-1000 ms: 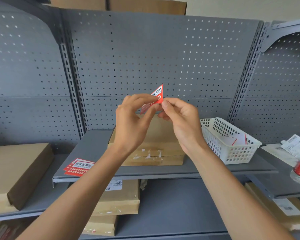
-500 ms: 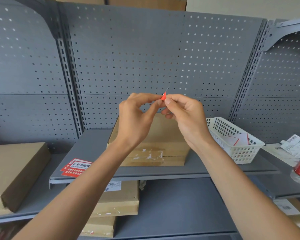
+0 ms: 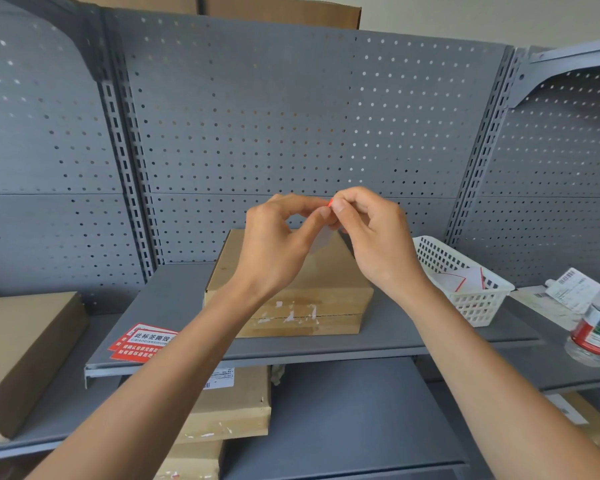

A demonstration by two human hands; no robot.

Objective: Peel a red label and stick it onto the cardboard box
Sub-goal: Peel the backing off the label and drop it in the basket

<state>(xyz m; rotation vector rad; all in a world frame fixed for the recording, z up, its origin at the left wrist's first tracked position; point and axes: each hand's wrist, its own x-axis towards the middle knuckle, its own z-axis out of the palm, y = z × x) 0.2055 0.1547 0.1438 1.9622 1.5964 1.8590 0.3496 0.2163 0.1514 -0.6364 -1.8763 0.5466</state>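
A small red label (image 3: 330, 202) is being pinched between the fingertips of the left hand (image 3: 278, 237) and the right hand (image 3: 371, 233), which are being held tip to tip; only a sliver of red is showing at the fingertips, and a pale, translucent sheet (image 3: 321, 239), probably its backing, is hanging just below them. Directly beneath and behind both hands, a flat rectangular cardboard box (image 3: 326, 289) is lying on the smooth grey metal shelf (image 3: 174, 299), with torn white scraps stuck along its front seam. Below and left of the left hand, a stack of glossy red labels (image 3: 142, 341) with white print is resting near the shelf edge. Right of the right hand, a white plastic lattice basket (image 3: 465, 289) is holding paper pieces. Grey perforated panels (image 3: 291, 116) are rising behind.
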